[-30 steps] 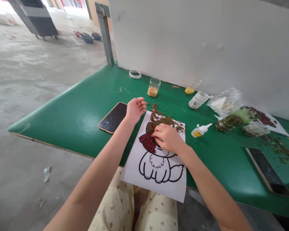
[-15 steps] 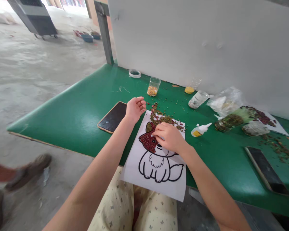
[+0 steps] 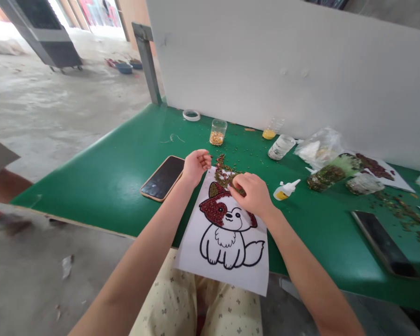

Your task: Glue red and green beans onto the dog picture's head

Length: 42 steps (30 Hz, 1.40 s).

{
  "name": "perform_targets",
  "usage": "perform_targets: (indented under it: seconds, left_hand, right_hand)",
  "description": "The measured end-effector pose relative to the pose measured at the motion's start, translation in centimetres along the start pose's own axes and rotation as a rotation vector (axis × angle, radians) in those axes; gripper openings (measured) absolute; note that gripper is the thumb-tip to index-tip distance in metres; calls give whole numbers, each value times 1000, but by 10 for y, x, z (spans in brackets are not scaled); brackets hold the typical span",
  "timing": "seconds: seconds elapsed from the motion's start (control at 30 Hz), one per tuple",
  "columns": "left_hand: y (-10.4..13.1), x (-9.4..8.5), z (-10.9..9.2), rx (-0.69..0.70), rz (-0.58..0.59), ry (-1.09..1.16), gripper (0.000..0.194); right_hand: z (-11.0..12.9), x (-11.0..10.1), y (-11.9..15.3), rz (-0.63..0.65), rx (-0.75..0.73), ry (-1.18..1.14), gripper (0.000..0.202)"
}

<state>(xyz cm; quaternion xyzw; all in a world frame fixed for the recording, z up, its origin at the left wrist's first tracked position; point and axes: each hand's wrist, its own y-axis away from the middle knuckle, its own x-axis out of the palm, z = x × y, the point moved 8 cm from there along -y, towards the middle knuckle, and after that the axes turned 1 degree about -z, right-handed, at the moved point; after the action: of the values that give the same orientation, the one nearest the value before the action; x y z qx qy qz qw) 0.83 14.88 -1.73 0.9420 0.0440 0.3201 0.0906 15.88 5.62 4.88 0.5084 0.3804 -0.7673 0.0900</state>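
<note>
A paper sheet [image 3: 192, 252] printed with a cartoon fox lies at the table's front edge, overhanging my lap. Dark red beans [image 3: 210, 211] fill part of the fox's face, and green ones fill an ear. My right hand [image 3: 254, 192] is over the top of the sheet, thumb and fingers drawn together at a pile of green and red beans [image 3: 222, 175]. Anything between those fingertips is too small to make out. Left of the pile my left hand [image 3: 197, 166] rests on its side, fingers loosely curled and slightly apart, with nothing visible in them.
On the green table [image 3: 101, 163] are a phone [image 3: 164, 177], a jar of corn kernels [image 3: 218, 133], a glue bottle [image 3: 286, 190], a tipped bottle [image 3: 282, 147], plastic bags [image 3: 320, 147] and a second phone [image 3: 383, 242]. A white board [image 3: 266, 60] stands behind. Another person's leg [image 3: 10, 186] shows at left.
My right hand has moved up from the fox's face to the bean pile, uncovering the eyes. My left hand stays beside the sheet. The view has shifted slightly, and the other person's leg has moved.
</note>
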Motion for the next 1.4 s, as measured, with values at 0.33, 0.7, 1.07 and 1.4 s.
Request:
perform_targets:
  seconds: [0.33,0.7,1.07,1.4]
  left_hand:
    - [2,6,-7,274,26,-329,10]
    - [13,6,-11,438,1,-484,9]
    - [37,-13,-30,587,-159,-544,9]
    - [53,-22,-30,565,-181,-531,11]
  right_hand:
    - [-63,17,10,54,368,-12,14]
    - [-58,15,18,-7,464,-44,17]
    - [15,14,34,4,102,-238,28]
    - [71,38,47,274,-70,-65,59]
